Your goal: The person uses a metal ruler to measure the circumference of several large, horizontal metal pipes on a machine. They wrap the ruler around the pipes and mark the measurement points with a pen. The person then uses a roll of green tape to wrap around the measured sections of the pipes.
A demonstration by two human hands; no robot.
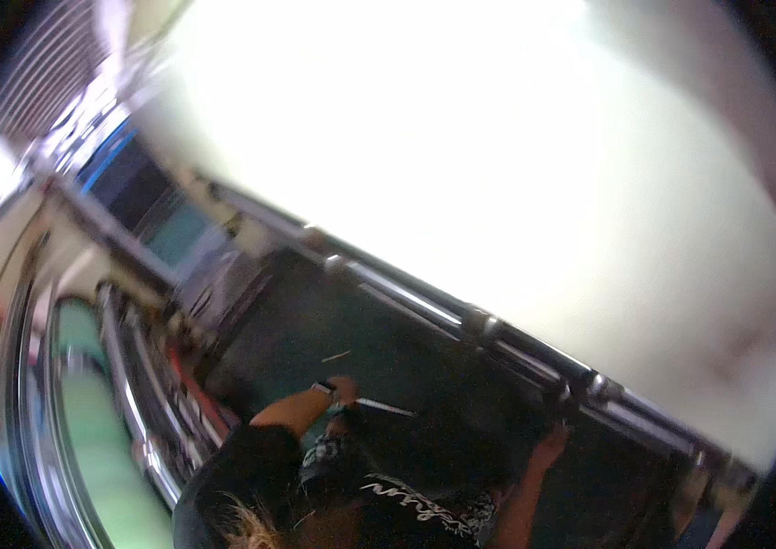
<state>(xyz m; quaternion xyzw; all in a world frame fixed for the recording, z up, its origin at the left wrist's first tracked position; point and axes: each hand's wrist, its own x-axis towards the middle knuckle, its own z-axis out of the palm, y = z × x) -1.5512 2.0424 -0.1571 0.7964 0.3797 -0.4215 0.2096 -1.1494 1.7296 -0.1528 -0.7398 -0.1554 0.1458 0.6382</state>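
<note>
My left hand, with a watch on its wrist, is in front of my body over the dark floor. Its fingers look closed, and a thin, straight, pale stick-like tool juts out to the right from beside it. The picture is too dark and blurred to show exactly what kind of tool it is. Farther right, my right hand is raised close to a long metal bar. Blur and shadow hide whether its fingers hold anything. Above the bar spreads a large, glaring white surface.
A pale green roller lies at the left among metal rails. A dark panel with a blue edge stands at the far left. Brackets join the long bar. A small thin strip lies beyond my left hand.
</note>
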